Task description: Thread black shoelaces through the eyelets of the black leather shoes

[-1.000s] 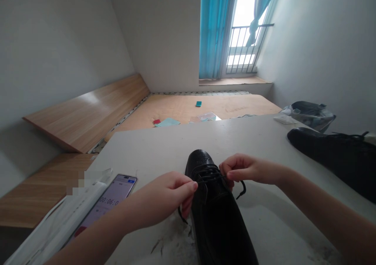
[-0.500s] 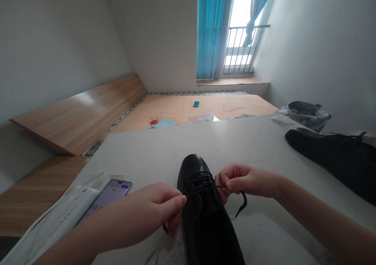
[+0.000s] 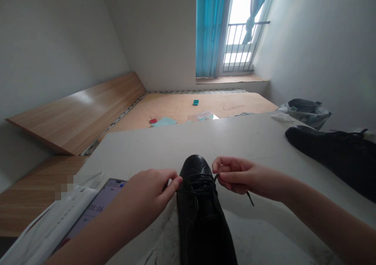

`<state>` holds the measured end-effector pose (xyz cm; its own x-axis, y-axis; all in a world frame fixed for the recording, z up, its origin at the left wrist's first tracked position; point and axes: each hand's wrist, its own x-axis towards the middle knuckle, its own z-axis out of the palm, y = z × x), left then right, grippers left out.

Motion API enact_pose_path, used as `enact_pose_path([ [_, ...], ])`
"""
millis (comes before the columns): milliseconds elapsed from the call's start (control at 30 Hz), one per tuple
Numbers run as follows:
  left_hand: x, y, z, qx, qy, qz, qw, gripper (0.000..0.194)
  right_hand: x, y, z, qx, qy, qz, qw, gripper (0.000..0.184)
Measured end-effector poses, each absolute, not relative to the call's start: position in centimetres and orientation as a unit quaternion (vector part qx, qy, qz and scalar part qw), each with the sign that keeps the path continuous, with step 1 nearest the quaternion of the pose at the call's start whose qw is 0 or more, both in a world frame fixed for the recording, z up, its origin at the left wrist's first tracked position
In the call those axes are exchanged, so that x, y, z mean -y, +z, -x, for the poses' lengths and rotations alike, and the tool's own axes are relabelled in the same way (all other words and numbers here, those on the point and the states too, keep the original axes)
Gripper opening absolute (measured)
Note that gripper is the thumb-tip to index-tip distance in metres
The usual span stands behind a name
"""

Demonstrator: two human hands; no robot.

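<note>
A black leather lace-up shoe (image 3: 202,218) stands on the white table (image 3: 164,147) in front of me, toe pointing away. My left hand (image 3: 147,196) pinches the left end of the black shoelace (image 3: 198,182) beside the shoe's upper eyelets. On the other side my right hand (image 3: 237,175) pinches the right end of the lace, whose tip hangs down past my fingers. Both hands are closed on the lace and sit level with the top of the lacing.
A second black shoe (image 3: 331,151) lies at the table's right edge. A phone (image 3: 94,210) showing a timer and a white packet (image 3: 49,226) lie at the left. Beyond the table are a wooden bed base (image 3: 188,106) with small items, a bag (image 3: 305,110) and a window.
Both hands have moved up towards the toe end of the lacing, pulling the lace ends outwards. The left hand has risen from the shoe's side to the eyelets.
</note>
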<state>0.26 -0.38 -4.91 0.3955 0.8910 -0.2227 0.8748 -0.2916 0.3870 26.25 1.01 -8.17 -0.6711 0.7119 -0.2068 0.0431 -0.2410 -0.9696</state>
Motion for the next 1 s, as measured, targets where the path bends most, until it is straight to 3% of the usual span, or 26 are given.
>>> enact_pose_path([
  [67,0.3,-4.9,0.0,-0.563,0.013,-0.799,0.212,0.034,-0.9,-7.5,-26.3,0.622,0.663,0.335,0.247,0.009],
  [133,0.1,-4.8,0.3,-0.564,0.014,-0.796,0.220,0.030,-0.8,-6.9,-26.4,0.685,0.598,0.337,0.246,0.015],
  [267,0.0,-4.6,0.6,-0.489,0.004,-0.792,0.365,0.017,-0.2,-6.5,-26.2,0.796,0.411,0.371,0.246,0.022],
  [367,0.3,-4.7,0.0,-0.424,0.034,-0.763,0.487,0.033,0.6,-7.2,-25.4,0.858,0.169,0.390,0.290,0.028],
  [467,0.9,-5.3,-1.0,-0.429,0.119,-0.711,0.544,0.054,1.6,-8.0,-24.2,0.822,0.087,0.406,0.390,0.024],
  [600,1.5,-6.0,-2.1,-0.457,0.232,-0.594,0.620,0.049,2.2,-7.9,-23.1,0.754,0.124,0.438,0.474,0.018],
  [733,1.8,-6.7,-2.5,-0.451,0.287,-0.622,0.572,0.034,1.7,-7.4,-22.8,0.732,0.360,0.404,0.415,0.036],
  [833,2.2,-7.1,-2.6,-0.445,0.285,-0.685,0.501,0.030,1.4,-7.4,-22.7,0.687,0.494,0.390,0.362,0.041],
  [1000,2.9,-6.8,-2.9,-0.408,0.244,-0.832,0.286,0.026,1.6,-7.8,-22.5,0.628,0.590,0.402,0.309,0.034],
])
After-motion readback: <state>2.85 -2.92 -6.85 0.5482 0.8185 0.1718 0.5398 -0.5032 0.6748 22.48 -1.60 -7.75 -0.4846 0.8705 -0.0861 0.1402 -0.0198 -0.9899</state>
